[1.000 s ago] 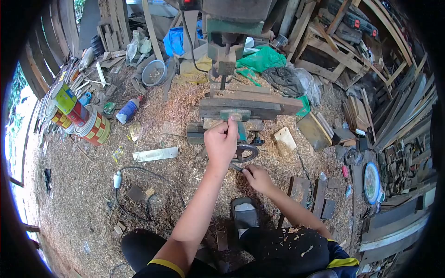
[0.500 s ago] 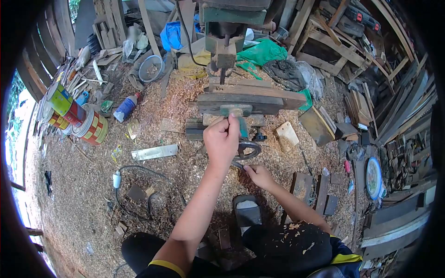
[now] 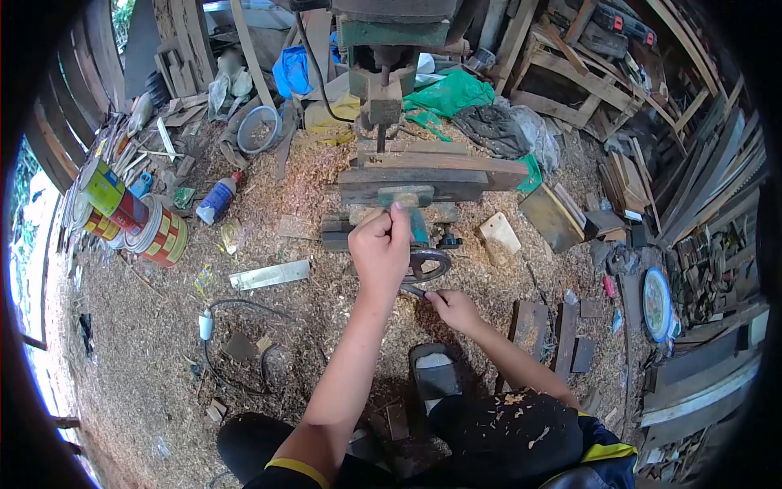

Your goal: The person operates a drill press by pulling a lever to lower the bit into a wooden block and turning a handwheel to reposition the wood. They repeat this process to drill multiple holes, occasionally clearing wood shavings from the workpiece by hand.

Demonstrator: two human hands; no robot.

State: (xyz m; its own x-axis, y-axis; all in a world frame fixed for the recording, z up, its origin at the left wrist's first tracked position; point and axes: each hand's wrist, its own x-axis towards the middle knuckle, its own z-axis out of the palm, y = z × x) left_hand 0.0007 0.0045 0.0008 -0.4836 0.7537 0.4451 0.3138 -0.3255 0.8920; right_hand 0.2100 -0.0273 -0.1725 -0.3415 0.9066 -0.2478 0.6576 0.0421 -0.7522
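A machine with a vertical bit stands at the top middle, its tip down by a long wooden piece clamped across it. My left hand is closed just below the clamp plate, thumb up; what its fingers wrap round is hidden. A round metal handwheel sits to its right. Lower down, my right hand is closed on a dark lever beneath the wheel.
Wood shavings cover the ground. Paint cans and a blue bottle lie at the left, near a black cable. A pale board and dark planks are at the right. My sandaled foot is below.
The view has shifted slightly, so the machine and wood appear a little further left. Both hands keep nearly the same places and grips.
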